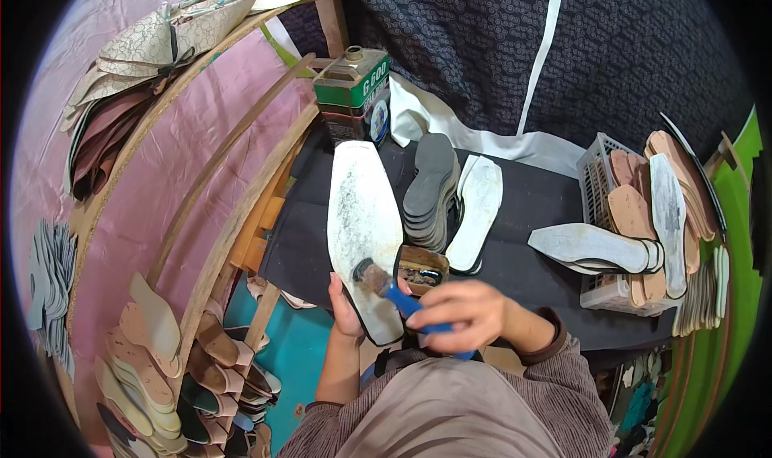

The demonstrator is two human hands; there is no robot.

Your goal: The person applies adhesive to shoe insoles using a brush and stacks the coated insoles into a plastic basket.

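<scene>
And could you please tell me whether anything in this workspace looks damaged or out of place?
The white sole-shaped piece in the left hand stands out: grey-black smudges mottle its otherwise pale face. I cannot tell whether they are dirt, wear or residue.

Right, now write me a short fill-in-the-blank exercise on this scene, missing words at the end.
1. The right hand holds a short brush whose handle is coloured ____.
2. The left hand holds a long, pointed sole shape, mostly ____ with dark smudges.
3. The metal can with a green-and-dark label stands to the ____ of the stacked flat grey sole shapes.
4. The pale plastic lattice crate stands to the ____ of that stack.

Missing words: blue; white; left; right.
</scene>
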